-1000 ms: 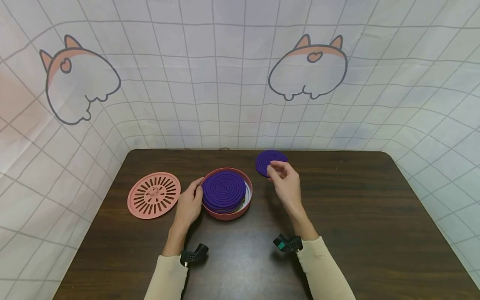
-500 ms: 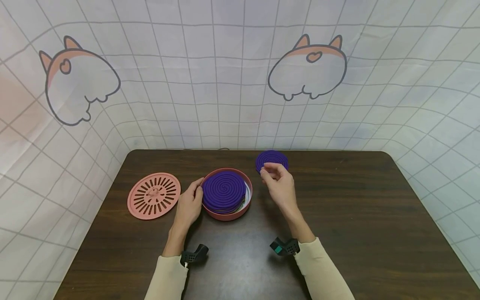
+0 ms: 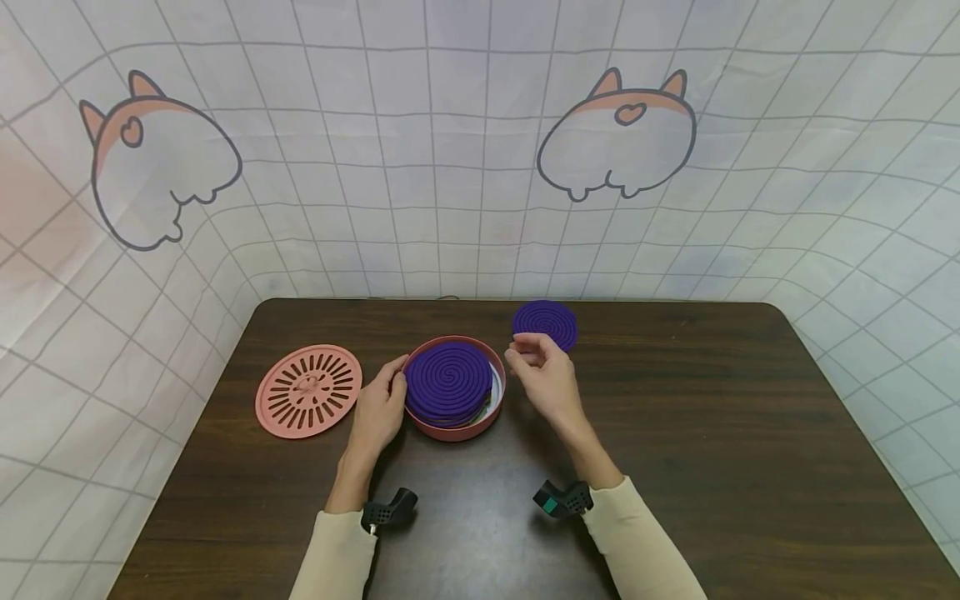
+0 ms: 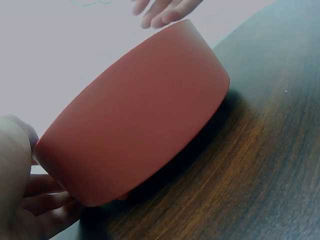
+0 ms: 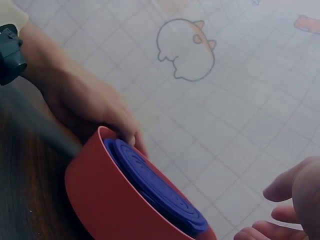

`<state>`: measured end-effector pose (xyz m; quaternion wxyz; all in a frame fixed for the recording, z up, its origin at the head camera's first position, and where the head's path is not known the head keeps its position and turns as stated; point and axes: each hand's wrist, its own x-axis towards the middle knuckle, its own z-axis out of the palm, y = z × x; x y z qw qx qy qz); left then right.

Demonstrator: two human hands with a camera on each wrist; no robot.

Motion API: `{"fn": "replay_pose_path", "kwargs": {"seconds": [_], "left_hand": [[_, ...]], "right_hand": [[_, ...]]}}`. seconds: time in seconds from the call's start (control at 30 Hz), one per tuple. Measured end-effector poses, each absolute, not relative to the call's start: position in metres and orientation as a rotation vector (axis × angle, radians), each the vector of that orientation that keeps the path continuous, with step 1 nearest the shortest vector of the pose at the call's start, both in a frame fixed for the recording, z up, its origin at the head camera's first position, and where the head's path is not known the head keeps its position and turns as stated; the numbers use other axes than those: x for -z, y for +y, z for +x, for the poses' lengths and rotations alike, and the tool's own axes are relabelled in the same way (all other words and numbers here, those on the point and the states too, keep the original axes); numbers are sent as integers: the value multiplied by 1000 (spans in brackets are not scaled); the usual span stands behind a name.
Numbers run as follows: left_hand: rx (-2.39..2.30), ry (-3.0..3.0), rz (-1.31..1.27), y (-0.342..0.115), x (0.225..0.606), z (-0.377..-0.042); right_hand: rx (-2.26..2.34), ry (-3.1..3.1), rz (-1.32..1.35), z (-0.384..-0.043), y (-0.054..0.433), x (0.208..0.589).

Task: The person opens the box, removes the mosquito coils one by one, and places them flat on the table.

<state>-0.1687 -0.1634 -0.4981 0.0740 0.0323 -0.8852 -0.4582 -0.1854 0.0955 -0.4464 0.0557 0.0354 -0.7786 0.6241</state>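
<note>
Right now the left hand (image 3: 378, 408) grasps the left wall of a round, smooth, salmon-red bowl (image 3: 452, 435), its thumb by the rim and its fingers against the outside. The right hand (image 3: 552, 385) is raised just right of the bowl and holds nothing, its fingers loosely bent and the thumb apart from them in the right wrist view. Inside the bowl, which stands at the far middle of the table, sits a stack of round, deep-purple spiral discs (image 3: 448, 382) that look like coiled cord; a white surface (image 3: 496, 388) shows along its right side, with a sliver of something coloured near it, too small to tell. A single purple spiral disc (image 3: 551, 319) lies by the far edge, right of the bowl, partly covered by the right hand in the head view. Well to the left, near the left hand, lies a flat, round, pink lid-like disc (image 3: 308, 392) with slots radiating from its middle. Cream sleeves (image 3: 336, 554) and black wrist cameras (image 3: 387, 511) cover the forearms, all over a dark brown wood-grain table (image 3: 750, 433). Behind hangs a white, grey-gridded cloth (image 3: 450, 167) printed with orange-and-white animal drawings (image 3: 617, 146)
</note>
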Motion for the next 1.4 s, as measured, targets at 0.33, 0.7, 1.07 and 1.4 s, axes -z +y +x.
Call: {"fn": "replay_pose_path", "kwargs": {"seconds": [0.33, 0.7, 1.07, 1.4], "left_hand": [[1376, -2653, 91, -164, 499, -169], [1379, -2651, 104, -163, 499, -168], [1381, -2653, 101, -163, 498, -168], [1374, -2659, 80, -164, 499, -169]], "right_hand": [[-1779, -2484, 154, -183, 91, 448], [-1676, -2553, 211, -180, 87, 448], [-1582, -2623, 251, -177, 84, 448], [-1492, -2641, 304, -176, 82, 451]]}}
